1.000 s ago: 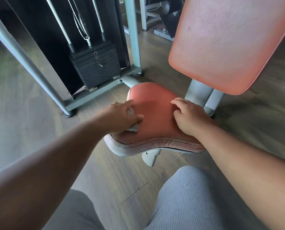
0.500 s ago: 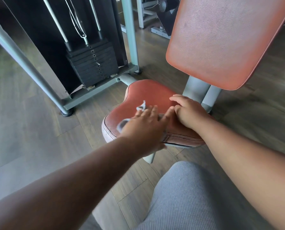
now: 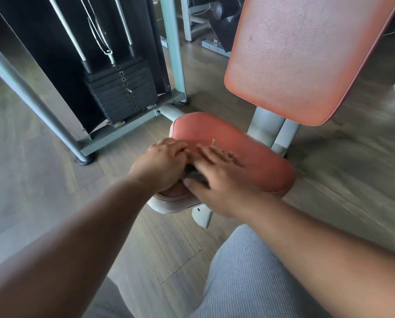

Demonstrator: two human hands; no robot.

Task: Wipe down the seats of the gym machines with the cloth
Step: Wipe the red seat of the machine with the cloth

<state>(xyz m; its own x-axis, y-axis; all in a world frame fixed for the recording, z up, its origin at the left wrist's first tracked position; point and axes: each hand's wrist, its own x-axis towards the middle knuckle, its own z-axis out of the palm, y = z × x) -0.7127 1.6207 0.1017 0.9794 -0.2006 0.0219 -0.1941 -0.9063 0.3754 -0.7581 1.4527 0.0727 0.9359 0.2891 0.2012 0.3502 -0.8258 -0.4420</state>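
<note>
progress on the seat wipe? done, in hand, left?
Done: cannot tell; the red seat shows no wipe marks. In hand: both hands sit at its near edge, the grey cloth bunched between the left hand and the right hand, blurred. Left: the far half of this seat; the machine behind is untouched.

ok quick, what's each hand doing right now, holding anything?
Left hand: fingers curled, on the near left of the seat; whether it grips the cloth cannot be told.
Right hand: open, blurred, fingers straight, lying over the cloth.

Matt worn vinyl seat (image 3: 226, 143), painted metal frame (image 3: 173, 53), wood-plank floor (image 3: 352, 180).
</note>
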